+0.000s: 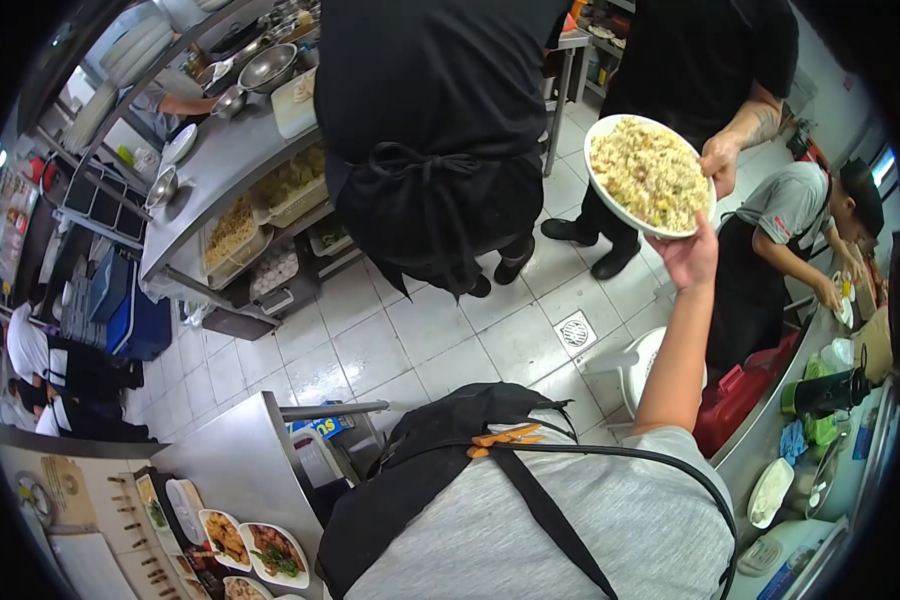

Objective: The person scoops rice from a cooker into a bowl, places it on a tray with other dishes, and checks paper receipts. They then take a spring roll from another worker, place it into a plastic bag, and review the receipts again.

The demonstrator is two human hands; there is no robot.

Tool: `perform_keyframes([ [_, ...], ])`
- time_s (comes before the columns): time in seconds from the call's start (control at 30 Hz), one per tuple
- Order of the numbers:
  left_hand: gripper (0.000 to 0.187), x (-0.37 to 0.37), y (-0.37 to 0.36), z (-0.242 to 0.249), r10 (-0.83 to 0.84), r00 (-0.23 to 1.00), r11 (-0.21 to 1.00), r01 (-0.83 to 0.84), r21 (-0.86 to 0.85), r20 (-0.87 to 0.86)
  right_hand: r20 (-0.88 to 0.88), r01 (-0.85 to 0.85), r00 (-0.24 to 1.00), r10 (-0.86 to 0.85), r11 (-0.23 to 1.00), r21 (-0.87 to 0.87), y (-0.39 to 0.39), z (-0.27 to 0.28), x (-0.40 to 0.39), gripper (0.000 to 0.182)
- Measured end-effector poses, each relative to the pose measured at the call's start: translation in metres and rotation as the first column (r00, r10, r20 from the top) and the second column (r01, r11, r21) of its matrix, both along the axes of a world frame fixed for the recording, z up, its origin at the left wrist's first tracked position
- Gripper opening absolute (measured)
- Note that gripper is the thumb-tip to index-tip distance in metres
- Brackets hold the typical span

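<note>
Tiled kitchen floor (370,340) runs through the middle of the view, with a square drain (575,332) set in it and steel counters on both sides. The person's right hand (688,255) is raised at the end of a bare forearm and supports a white plate (602,197) from below, its fingers curled up against the underside near the lower right rim. The plate is held in the air above the floor, tilted towards the camera, and is heaped with rice (650,170). A second hand (720,160), belonging to a person in black with a tattooed forearm, pinches the same plate at its right rim. The person's left hand is out of sight. Just left of the plate stands another person in a black apron (430,150), back turned, beside a long steel counter (220,170) that carries metal bowls and tubs of food. To the right, a co-worker in a grey shirt (785,205) bends over a worktop. A red container (735,400) sits beneath the raised forearm, and at the bottom left several filled dishes (270,550) wait on a counter.
</note>
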State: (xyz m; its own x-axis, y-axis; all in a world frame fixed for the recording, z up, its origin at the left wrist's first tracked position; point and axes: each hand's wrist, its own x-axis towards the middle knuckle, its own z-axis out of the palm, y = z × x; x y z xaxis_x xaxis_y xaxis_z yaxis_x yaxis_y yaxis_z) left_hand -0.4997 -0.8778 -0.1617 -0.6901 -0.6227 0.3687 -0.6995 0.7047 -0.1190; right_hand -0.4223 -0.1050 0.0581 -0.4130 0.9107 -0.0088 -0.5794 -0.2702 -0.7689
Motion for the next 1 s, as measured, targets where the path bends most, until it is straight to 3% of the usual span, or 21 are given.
perform_keyframes([
  [0.07,0.051,0.003,0.001,-0.003,0.022,1.0,1.0,-0.022,0.015,0.006,-0.039,0.076,0.996,-0.077,0.997,-0.007,-0.019,-0.005,-0.017,0.049],
  [0.3,0.052,0.026,-0.011,-0.008,0.101,0.994,0.993,-0.103,0.051,0.031,-0.138,-0.061,0.988,0.068,0.997,0.05,-0.106,0.01,-0.053,0.055],
  [0.43,0.052,0.053,-0.029,-0.017,0.158,0.987,0.983,-0.161,0.085,0.042,-0.19,-0.287,0.937,0.294,0.956,0.067,-0.158,0.035,-0.071,0.053],
  [0.5,0.052,0.076,-0.044,-0.02,0.179,0.983,0.977,-0.183,0.113,0.047,-0.135,-0.375,0.916,0.379,0.926,0.053,-0.18,0.045,-0.087,0.053],
  [0.6,0.05,0.086,-0.033,0.0,0.27,0.962,0.932,-0.269,0.244,0.033,-0.04,-0.619,0.78,0.624,0.779,0.098,-0.218,0.041,-0.131,0.051],
  [0.7,0.046,0.046,0.003,0.062,0.456,0.889,0.8,-0.431,0.418,0.046,0.01,-0.804,0.594,0.804,0.594,-0.028,-0.281,0.026,-0.203,0.062],
  [0.73,0.048,0.048,-0.011,0.045,0.444,0.896,0.841,-0.42,0.341,0.007,0.042,-0.867,0.494,0.868,0.496,-0.05,-0.304,0.02,-0.229,0.062],
  [0.77,0.048,0.087,0.029,0.073,0.368,0.93,0.902,-0.354,0.245,-0.011,0.063,-0.89,0.443,0.894,0.447,-0.089,-0.254,0.049,-0.197,0.061],
  [0.83,0.048,0.094,0.06,0.103,0.478,0.873,0.853,-0.435,0.288,-0.098,0.076,-0.953,0.264,0.961,0.272,-0.13,-0.246,0.044,-0.224,0.063],
  [0.9,0.048,0.102,0.082,0.113,0.486,0.846,0.867,-0.434,0.247,-0.22,0.078,-0.987,0.081,0.994,0.091,-0.135,-0.253,0.053,-0.252,0.063],
  [0.97,0.043,0.099,0.106,0.125,0.498,0.662,0.853,-0.254,0.457,-0.561,0.067,-0.979,-0.131,0.989,-0.118,-0.168,-0.263,0.055,-0.273,0.063],
  [1.0,0.04,0.066,0.104,0.134,0.565,0.509,0.725,0.069,0.685,-0.649,0.092,-0.959,-0.251,0.964,-0.235,-0.16,-0.312,0.051,-0.289,0.06],
])
